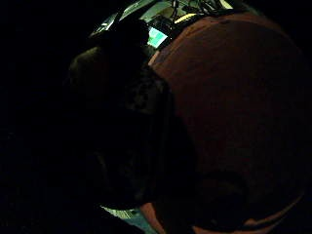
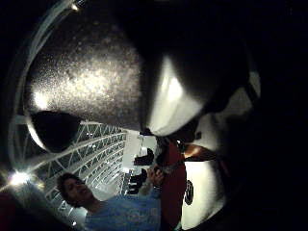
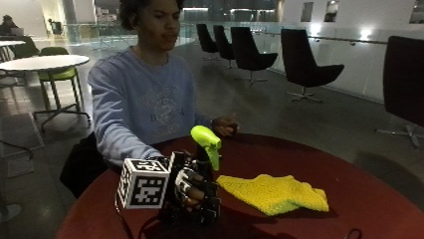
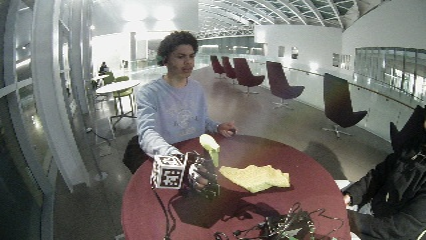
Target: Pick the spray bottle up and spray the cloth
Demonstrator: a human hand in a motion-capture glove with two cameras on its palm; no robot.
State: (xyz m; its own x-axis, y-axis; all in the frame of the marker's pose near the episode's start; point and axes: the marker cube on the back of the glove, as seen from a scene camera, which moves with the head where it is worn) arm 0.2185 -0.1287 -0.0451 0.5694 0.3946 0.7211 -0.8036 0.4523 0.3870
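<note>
Green spray bottle (image 3: 207,144) stands near the red table's (image 3: 371,199) left edge, the gloved right hand (image 3: 192,191) curled round it. If the nozzle points away, spray could miss the yellow cloth (image 3: 275,193) just beside.

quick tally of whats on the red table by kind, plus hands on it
spray bottle: 1, gripped by the gloved right hand
yellow cloth: 1, lying flat beside the bottle
bare hand: 1, resting at the table's far edge
bundle of cables: 1, at the near edge
Total: 4
</note>
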